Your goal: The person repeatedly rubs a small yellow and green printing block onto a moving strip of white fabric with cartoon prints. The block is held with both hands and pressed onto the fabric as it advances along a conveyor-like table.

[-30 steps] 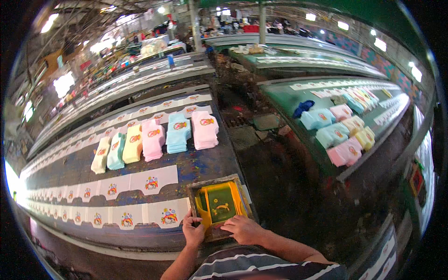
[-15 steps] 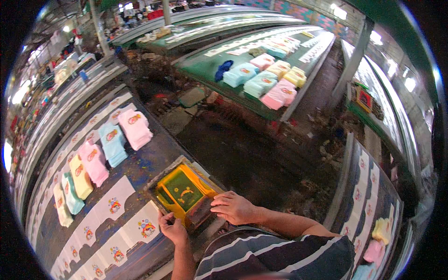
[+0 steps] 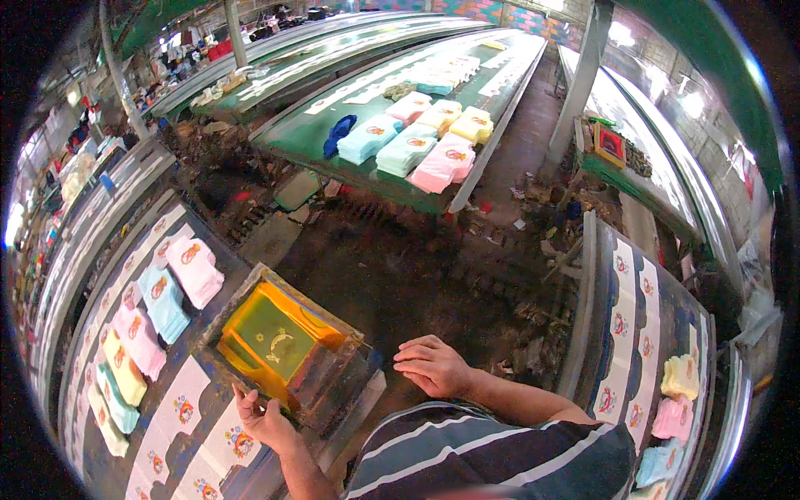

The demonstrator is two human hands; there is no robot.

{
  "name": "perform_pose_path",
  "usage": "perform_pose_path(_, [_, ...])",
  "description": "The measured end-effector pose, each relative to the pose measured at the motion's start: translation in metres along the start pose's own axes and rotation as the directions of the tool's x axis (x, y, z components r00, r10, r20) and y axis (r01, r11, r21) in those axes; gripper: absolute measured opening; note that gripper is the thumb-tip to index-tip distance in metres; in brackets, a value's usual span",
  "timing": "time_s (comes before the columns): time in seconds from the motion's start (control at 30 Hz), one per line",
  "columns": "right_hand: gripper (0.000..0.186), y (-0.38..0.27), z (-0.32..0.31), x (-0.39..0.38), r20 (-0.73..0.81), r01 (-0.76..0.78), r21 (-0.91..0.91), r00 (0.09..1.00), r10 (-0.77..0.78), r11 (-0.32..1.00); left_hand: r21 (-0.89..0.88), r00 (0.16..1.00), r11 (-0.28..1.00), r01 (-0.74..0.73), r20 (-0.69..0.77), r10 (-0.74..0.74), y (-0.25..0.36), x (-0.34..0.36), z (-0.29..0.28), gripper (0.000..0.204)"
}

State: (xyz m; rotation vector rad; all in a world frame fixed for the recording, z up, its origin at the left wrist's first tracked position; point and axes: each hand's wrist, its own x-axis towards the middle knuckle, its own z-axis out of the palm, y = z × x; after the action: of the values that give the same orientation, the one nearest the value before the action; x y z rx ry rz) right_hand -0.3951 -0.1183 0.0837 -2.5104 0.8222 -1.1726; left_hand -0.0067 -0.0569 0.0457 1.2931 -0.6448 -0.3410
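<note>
At the end of the left printing table, my left hand (image 3: pixel 260 421) has fingers curled at the lower edge of a wooden screen frame (image 3: pixel 247 293) with yellow ink around a green mesh (image 3: pixel 275 346). My right hand (image 3: pixel 433 367) is right of the frame, apart from it, fingers loosely extended and holding nothing. Printed white pieces (image 3: pixel 179 408) lie beside the frame. Behind them is a row of pastel fabric stacks (image 3: pixel 133 329) with printed motifs.
A green table (image 3: pixel 283 142) across the walkway (image 3: pixel 375 267) carries pastel stacks and a dark blue bundle (image 3: pixel 337 133). Another printed table (image 3: pixel 692 317) with small stacks stands at right. A pillar (image 3: pixel 575 100) rises near a red screen (image 3: pixel 608 146). Debris lines the floor.
The view has swung right, bringing the right-hand tables in and shifting the left table leftward. My right hand has come away from the frame; my left hand stays at its edge.
</note>
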Motion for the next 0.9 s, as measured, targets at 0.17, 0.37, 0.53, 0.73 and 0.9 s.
perform_pose_path(0.17, [0.033, 0.073, -0.056, -0.016, -0.002, 0.012, -0.036, 1.0, -0.012, 0.999, -0.049, 1.0, 0.998, 0.027, 0.015, -0.026, 0.013, -0.024, 0.073, 0.045])
perform_pose_path(0.37, [0.035, 0.161, -0.153, -0.045, -0.077, -0.07, -0.035, 0.995, 0.067, 0.997, 0.016, 0.993, 0.995, 0.1, 0.066, -0.101, 0.011, -0.075, 0.179, 0.045])
perform_pose_path(0.53, [0.034, 0.208, -0.219, -0.08, -0.187, -0.282, -0.128, 0.948, 0.256, 0.951, -0.021, 0.972, 0.994, 0.107, 0.211, -0.1, -0.001, -0.097, 0.262, 0.047])
perform_pose_path(0.73, [0.049, 0.244, -0.276, -0.109, -0.259, -0.346, -0.289, 0.926, 0.275, 0.892, -0.057, 0.891, 0.981, 0.185, 0.431, -0.143, -0.021, -0.092, 0.364, 0.046])
perform_pose_path(0.9, [0.049, 0.265, -0.29, -0.132, -0.317, -0.466, -0.347, 0.875, 0.367, 0.814, -0.047, 0.773, 0.983, 0.18, 0.624, -0.111, -0.054, -0.08, 0.454, 0.044])
